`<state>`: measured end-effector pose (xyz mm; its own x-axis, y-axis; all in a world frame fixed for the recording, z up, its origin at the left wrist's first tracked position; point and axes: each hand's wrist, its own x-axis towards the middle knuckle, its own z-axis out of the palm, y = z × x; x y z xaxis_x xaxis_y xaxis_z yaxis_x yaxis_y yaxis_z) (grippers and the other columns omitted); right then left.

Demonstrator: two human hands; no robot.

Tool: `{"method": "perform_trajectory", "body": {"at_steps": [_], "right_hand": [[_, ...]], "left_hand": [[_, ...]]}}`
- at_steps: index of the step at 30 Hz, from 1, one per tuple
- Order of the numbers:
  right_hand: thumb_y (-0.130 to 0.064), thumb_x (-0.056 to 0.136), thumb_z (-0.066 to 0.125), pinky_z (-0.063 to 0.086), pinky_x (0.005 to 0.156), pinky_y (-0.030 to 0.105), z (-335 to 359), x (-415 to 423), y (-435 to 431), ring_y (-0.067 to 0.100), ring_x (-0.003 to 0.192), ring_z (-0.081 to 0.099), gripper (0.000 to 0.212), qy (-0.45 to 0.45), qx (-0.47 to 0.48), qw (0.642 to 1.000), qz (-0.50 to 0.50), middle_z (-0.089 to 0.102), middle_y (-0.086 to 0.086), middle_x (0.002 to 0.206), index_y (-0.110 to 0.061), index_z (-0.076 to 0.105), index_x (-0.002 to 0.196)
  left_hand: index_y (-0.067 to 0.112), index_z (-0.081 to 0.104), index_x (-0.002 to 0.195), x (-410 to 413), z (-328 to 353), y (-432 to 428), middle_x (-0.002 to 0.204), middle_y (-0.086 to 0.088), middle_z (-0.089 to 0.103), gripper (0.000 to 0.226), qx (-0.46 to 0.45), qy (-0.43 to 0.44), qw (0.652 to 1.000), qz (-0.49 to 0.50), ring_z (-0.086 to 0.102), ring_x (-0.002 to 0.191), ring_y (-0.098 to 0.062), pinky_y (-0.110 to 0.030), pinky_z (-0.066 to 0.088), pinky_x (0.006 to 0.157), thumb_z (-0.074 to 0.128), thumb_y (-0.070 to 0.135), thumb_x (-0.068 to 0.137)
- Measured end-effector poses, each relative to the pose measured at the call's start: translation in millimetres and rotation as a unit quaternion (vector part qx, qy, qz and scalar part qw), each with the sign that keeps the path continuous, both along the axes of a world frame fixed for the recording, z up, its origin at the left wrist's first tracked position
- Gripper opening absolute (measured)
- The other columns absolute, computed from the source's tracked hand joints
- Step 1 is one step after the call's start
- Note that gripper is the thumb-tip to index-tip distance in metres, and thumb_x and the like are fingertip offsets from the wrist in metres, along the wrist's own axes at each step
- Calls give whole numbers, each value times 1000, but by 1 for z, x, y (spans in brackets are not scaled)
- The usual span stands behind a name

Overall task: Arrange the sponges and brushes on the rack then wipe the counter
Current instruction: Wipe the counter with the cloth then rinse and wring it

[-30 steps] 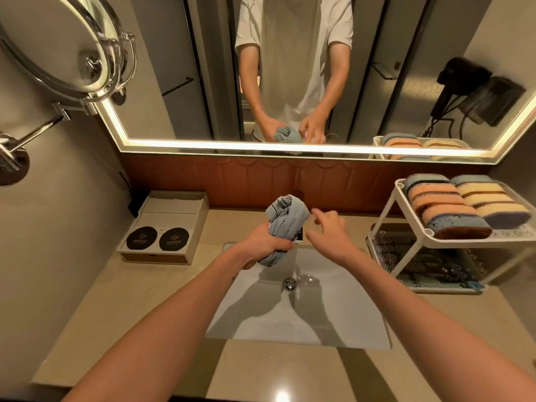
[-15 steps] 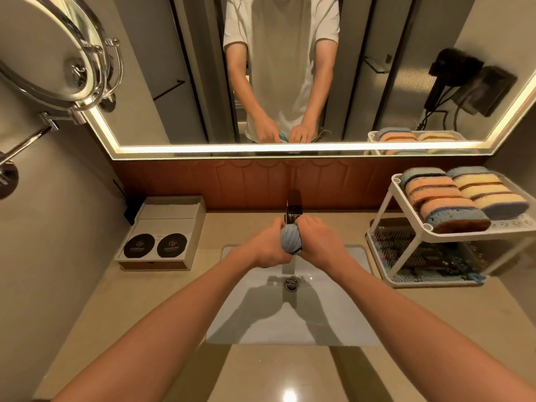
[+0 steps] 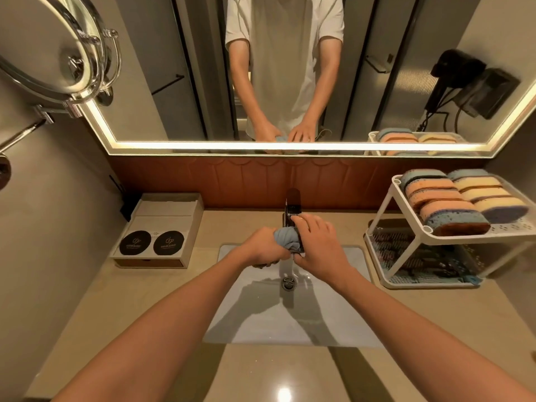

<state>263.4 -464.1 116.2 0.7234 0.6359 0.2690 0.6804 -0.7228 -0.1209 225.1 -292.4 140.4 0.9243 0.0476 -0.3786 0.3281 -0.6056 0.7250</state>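
Note:
A bunched blue-grey cloth (image 3: 287,238) is held over the sink (image 3: 293,311), just under the dark faucet (image 3: 292,208). My left hand (image 3: 262,248) is closed around its left end. My right hand (image 3: 317,247) grips its right side, with the fingertips resting on the faucet. A stream of water falls from below the cloth toward the drain (image 3: 289,283). Several sponges (image 3: 452,198) in orange, yellow and blue lie in rows on the top shelf of the white rack (image 3: 385,227) at the right. Dark brushes (image 3: 417,256) lie on its lower shelf.
A box (image 3: 158,227) with two round black lids stands on the beige counter (image 3: 139,309) at the left. A lit wall mirror (image 3: 290,71) runs along the back. A round swivel mirror (image 3: 49,47) juts out from the left wall.
My left hand lowered the cloth from above the faucet down to the sink. My right hand closed on it, and both hands now squeeze it while water runs below.

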Motion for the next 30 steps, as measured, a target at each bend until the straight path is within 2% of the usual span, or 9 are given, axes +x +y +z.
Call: {"method": "perform_trajectory", "body": {"at_steps": [4,6,9,14,17,20,25,28,30], "right_hand": [[-42,76,74,36,111,50,-15,-13,-7,36,132,41,92,-90,-38,995,12,43,14,145,-4,36,150],[-38,70,82,48,99,44,-22,-14,-8,33,116,48,90,-71,-9,997,-13,52,12,132,-6,41,144],[-18,68,82,51,67,37,-23,-8,-6,29,89,54,55,-26,27,998,-41,60,7,103,-12,55,116],[-22,78,74,45,73,39,-7,1,6,31,100,56,39,72,-86,993,-40,59,9,108,-12,51,109],[-32,75,82,43,71,37,-5,3,15,30,99,60,51,104,-114,986,-55,62,10,108,-10,53,112],[-35,75,79,41,66,33,-3,5,24,31,89,64,45,153,-125,978,-67,66,10,101,-11,57,106],[-28,76,69,45,60,29,2,8,31,23,70,59,16,250,-171,950,-79,60,0,75,-18,56,78],[-26,74,75,56,65,32,-1,10,29,21,79,68,22,328,-160,926,-94,69,2,86,-18,63,91],[-26,74,76,59,76,36,-5,11,26,23,89,67,32,334,-133,928,-100,68,5,100,-17,60,100]], "left_hand": [[8,63,79,3,16,-3,68,-9,63,7,-80,77,994,-2,54,50,-18,-23,43,45,66,12,75],[9,60,76,2,23,-8,66,-7,60,4,-99,127,986,-33,52,49,-17,-22,41,44,62,12,76],[11,58,80,1,21,-12,63,-2,58,4,-105,174,977,-70,49,49,-13,-23,38,45,59,10,83],[12,53,105,3,-7,-18,78,-4,64,37,38,57,996,-48,57,54,-15,-26,47,46,77,15,76],[20,48,117,3,-13,-15,99,0,65,66,185,-12,976,-113,65,81,-22,-37,56,69,90,33,67],[19,46,122,1,-19,-16,107,-3,68,57,330,-85,929,-146,66,94,-29,-37,50,71,78,36,78],[19,49,123,-7,-28,-21,105,-7,69,39,421,-153,881,-151,68,90,-32,-34,41,63,64,22,87],[25,52,124,-9,-29,-26,105,-4,69,39,434,-166,871,-156,68,90,-29,-33,39,63,66,25,87],[26,55,119,-8,-31,-29,102,-2,69,36,402,-141,895,-129,67,89,-27,-32,43,65,67,26,85]]}}
